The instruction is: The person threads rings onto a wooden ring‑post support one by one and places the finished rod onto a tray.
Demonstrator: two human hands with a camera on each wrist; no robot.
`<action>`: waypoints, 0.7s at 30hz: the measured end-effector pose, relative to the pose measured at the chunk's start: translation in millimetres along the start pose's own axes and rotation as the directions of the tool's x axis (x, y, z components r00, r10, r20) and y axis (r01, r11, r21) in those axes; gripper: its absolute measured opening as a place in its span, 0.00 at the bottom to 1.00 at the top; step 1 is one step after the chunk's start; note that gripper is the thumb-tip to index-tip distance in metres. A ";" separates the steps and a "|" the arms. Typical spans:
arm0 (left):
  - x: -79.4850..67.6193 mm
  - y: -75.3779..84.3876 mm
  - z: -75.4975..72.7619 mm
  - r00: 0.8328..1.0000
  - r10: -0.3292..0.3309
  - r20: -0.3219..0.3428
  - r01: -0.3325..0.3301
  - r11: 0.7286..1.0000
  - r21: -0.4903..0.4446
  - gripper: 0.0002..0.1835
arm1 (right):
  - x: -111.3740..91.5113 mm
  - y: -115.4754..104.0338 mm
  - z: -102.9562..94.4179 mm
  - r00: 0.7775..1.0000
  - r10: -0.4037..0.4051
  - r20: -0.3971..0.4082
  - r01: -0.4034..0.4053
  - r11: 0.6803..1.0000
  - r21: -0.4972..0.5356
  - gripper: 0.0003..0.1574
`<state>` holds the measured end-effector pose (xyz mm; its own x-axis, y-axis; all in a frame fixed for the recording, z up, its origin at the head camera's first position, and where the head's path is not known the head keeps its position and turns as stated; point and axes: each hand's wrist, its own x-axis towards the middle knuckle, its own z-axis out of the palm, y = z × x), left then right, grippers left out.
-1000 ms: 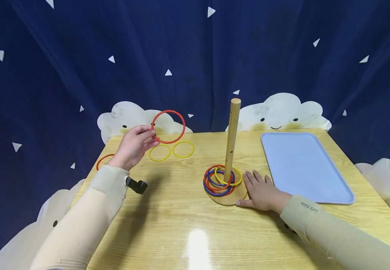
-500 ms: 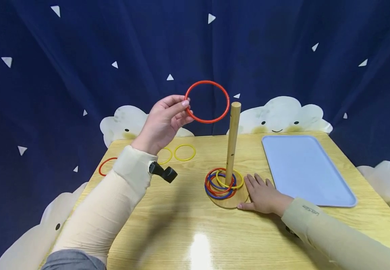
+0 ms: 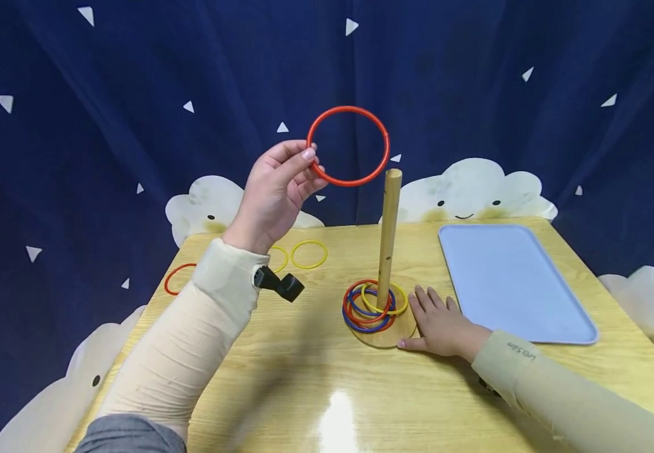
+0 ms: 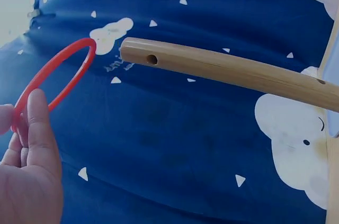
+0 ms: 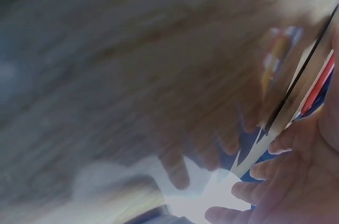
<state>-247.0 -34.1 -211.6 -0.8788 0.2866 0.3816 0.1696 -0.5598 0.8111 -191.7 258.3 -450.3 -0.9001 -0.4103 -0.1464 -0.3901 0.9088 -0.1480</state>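
A red ring (image 3: 347, 182) is pinched at its left side between the thumb and fingers of my left hand (image 3: 273, 189). The ring is held in the air, up and to the left of the top of a wooden post (image 3: 389, 236); in the left wrist view the ring (image 4: 74, 83) and the post tip (image 4: 139, 50) are apart. Red, blue and yellow rings (image 3: 368, 319) lie around the post's foot on its round wooden base (image 3: 397, 333). My right hand (image 3: 443, 326) rests with straight, spread fingers at the base's right edge; its wrist view is blurred.
Two yellow rings (image 3: 309, 254) lie on the table (image 3: 282, 390) behind the left wrist, one partly hidden. Another red ring (image 3: 171, 283) lies at the left edge, partly behind the left arm. A pale blue tray (image 3: 516, 283) lies right of the post. A dark blue curtain (image 3: 236, 75) hangs behind.
My left hand has carried the red ring up and to the right, from above the yellow rings to near the post's top. My right hand has stayed at the base.
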 end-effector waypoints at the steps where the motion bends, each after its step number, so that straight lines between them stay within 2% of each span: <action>1: 0.0 -0.4 1.2 1.000 0.001 0.004 -0.001 1.000 -0.003 0.10 | 0.0 0.2 -0.4 1.000 0.000 0.003 0.000 1.000 0.003 0.68; 7: 0.1 -7.1 9.7 0.998 -0.041 0.049 0.043 0.998 -0.048 0.13 | 1.6 1.2 -1.2 1.000 0.002 0.003 -0.002 1.000 -0.001 0.68; 11: -0.3 -13.4 12.5 0.996 -0.065 0.061 0.067 0.997 -0.034 0.13 | 3.2 0.9 -0.6 1.000 0.007 -0.013 -0.007 1.000 -0.003 0.69; 17: -0.6 -26.5 16.9 0.989 -0.141 0.048 0.140 0.990 0.017 0.12 | 1.2 0.7 0.6 1.000 0.022 -0.020 -0.021 1.000 0.002 0.68; 21: -1.3 -38.2 13.5 0.979 -0.202 0.017 0.201 0.978 0.058 0.12 | 1.2 0.8 1.4 0.999 0.019 -0.029 -0.019 1.000 0.000 0.68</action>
<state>-246.3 -2.6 -237.1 -0.8870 0.4074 0.2174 0.0152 -0.4447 0.8956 -192.9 258.4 -452.0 -0.9128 -0.3901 -0.1206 -0.3725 0.9166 -0.1453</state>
